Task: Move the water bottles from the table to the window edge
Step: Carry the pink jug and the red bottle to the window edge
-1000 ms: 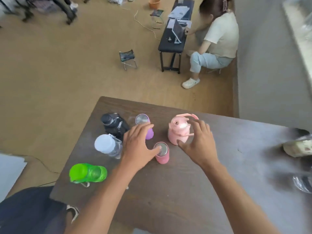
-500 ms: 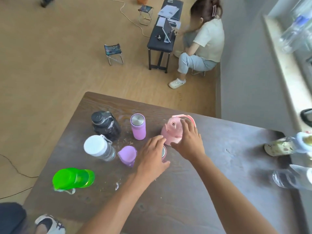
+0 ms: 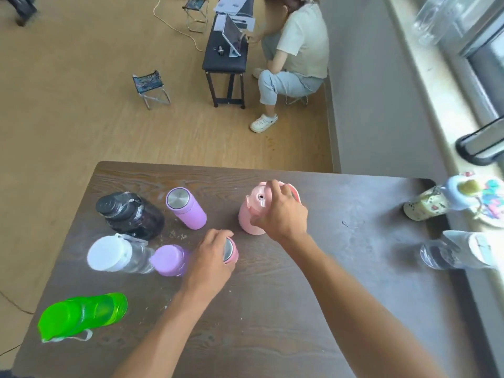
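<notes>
Several bottles stand on the dark wooden table (image 3: pixel 272 309). My left hand (image 3: pixel 208 264) wraps the small pink steel-lidded bottle (image 3: pixel 231 251). My right hand (image 3: pixel 283 212) grips the top of the round pink bottle (image 3: pixel 249 214). To the left are a tall purple bottle (image 3: pixel 186 208), a short purple-capped one (image 3: pixel 170 259), a black jug (image 3: pixel 128 214), a clear bottle with a white lid (image 3: pixel 114 255) and a green bottle (image 3: pixel 81 315). A patterned bottle (image 3: pixel 425 204) and a clear one (image 3: pixel 447 253) stand by the window edge (image 3: pixel 436 85).
A person sits on a low stool by a black bench (image 3: pixel 226 58) with a laptop, beyond the table. A small folding stool (image 3: pixel 150 85) and a cable lie on the wooden floor. A black-framed object (image 3: pixel 480 144) and a clear bottle (image 3: pixel 433 20) rest on the sill.
Both hands came down and closed on the two pink bottles. My view swung right, bringing the window edge and its bottles into sight.
</notes>
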